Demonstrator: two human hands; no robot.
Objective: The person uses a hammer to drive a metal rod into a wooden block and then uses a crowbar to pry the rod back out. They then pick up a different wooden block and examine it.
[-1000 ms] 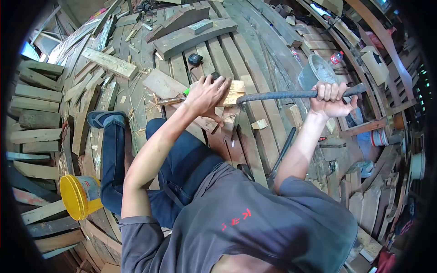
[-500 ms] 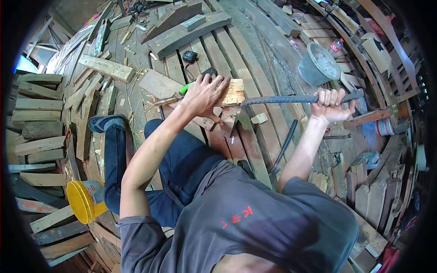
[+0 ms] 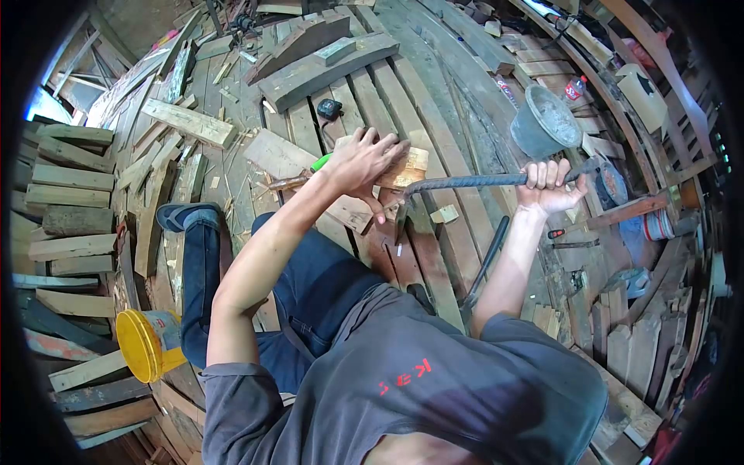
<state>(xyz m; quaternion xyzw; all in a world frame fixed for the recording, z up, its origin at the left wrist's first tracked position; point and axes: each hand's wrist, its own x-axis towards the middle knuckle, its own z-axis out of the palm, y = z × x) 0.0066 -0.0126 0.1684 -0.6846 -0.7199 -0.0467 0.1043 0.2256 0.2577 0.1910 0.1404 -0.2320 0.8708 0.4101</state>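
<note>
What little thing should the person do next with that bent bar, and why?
Maybe press the wooden block down firmly with the left hand before moving the bent bar. The left hand lies over the block, the bar's bent end sits right by it, and the right hand grips the bar near its other end.

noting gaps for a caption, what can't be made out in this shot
All in the head view:
Block: partly hidden under the left hand.
Green item: mostly hidden by the same hand and wrist.
Bar: its gripped stretch is hidden by the right hand.
Bottle: label too small to read.
Shirt: cut off by the bottom edge.
</note>
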